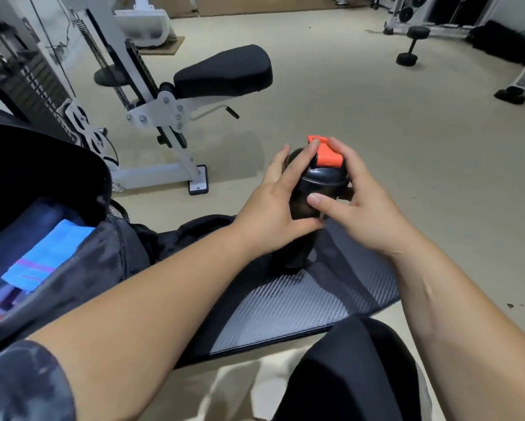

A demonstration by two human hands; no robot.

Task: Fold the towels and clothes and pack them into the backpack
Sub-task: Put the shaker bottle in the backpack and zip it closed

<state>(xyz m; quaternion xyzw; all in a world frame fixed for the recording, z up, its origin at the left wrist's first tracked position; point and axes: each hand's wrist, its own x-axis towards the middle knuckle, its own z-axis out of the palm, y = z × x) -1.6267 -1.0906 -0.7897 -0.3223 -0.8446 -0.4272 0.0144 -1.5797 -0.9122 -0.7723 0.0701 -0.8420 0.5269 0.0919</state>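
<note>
Left hand (270, 217) and right hand (364, 208) are wrapped round the black shaker bottle (314, 185) resting on the bench pad (285, 308); folded blue towel (50, 253) is already lodged in the open backpack (103, 262) at left, so packing is judged underway, orange cap (328, 156) to be pressed closed before stowing.

No legible text, brand, number or sign in view; bottle (315, 183), backpack (103, 256), bench pad (285, 305) carry no readable marking.
</note>
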